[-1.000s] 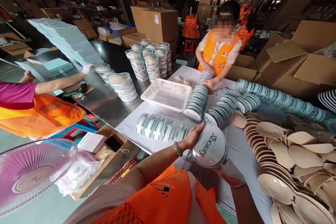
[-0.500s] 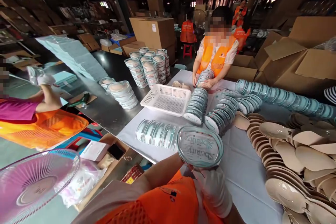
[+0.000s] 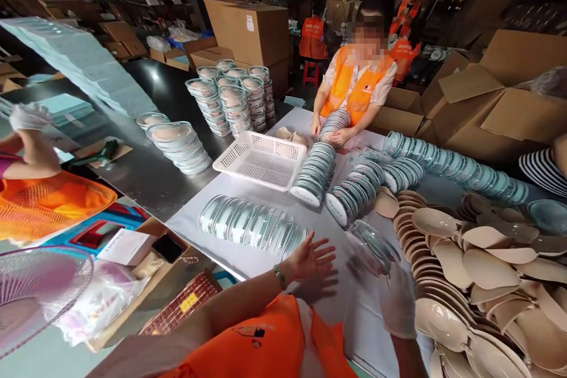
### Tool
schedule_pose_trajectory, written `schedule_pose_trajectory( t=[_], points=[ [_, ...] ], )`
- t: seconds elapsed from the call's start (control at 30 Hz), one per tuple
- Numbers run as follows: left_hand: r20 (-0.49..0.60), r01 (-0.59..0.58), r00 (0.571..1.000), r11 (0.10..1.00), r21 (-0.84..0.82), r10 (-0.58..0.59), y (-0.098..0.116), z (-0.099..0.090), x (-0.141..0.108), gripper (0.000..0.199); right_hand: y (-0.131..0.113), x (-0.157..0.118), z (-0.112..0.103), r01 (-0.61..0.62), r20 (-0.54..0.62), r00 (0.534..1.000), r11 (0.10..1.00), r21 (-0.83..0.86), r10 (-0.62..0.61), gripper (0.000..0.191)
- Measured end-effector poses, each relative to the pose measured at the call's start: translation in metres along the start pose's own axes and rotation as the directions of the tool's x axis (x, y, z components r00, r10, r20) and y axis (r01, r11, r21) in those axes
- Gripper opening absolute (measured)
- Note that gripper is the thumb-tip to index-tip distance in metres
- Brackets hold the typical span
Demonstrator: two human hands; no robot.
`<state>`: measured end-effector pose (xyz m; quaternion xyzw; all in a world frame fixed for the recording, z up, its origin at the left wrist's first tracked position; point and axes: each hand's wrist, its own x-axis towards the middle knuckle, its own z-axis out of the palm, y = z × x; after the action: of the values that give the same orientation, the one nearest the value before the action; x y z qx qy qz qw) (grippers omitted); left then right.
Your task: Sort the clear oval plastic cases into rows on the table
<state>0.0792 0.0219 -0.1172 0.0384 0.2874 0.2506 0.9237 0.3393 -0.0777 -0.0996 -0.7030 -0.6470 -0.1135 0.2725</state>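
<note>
My left hand (image 3: 310, 258) hovers bare above the white table cover, fingers spread, holding nothing, just right of a lying row of clear round lids (image 3: 252, 226). My right hand (image 3: 397, 301), in a white glove, grips a clear round case (image 3: 372, 246) tilted on edge and blurred by motion. To its right lies a heap of beige teardrop sponges (image 3: 478, 266). Rows of teal-rimmed white cases (image 3: 310, 174) stretch across the middle of the table.
A white mesh basket (image 3: 261, 160) sits mid-table. Stacks of filled clear cases (image 3: 230, 100) stand on the dark steel table (image 3: 146, 171). A person in an orange vest (image 3: 354, 85) works opposite; another person's gloved hand (image 3: 29, 118) is at left. A fan (image 3: 35, 289) and cardboard boxes (image 3: 487, 106) surround.
The round case was held up in both hands; now my left hand has let go and spread open, while my right hand carries the case down and to the right.
</note>
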Motion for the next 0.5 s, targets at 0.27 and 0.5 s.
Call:
schedule_pose_trajectory(
  t=[0.27, 0.5],
  points=[
    [-0.076, -0.161, 0.984, 0.987, -0.017, 0.16, 0.005, -0.022, -0.025, 0.039, 0.115, 0.122, 0.095, -0.107, 0.232, 0.962, 0.982, -0.157, 0.142, 0.028],
    [-0.162, -0.527, 0.621, 0.561, 0.638, 0.767, 0.06, -0.038, -0.089, 0.056, 0.059, 0.119, 0.099, -0.183, -0.056, 0.981, 0.983, 0.017, 0.184, 0.048]
  ],
)
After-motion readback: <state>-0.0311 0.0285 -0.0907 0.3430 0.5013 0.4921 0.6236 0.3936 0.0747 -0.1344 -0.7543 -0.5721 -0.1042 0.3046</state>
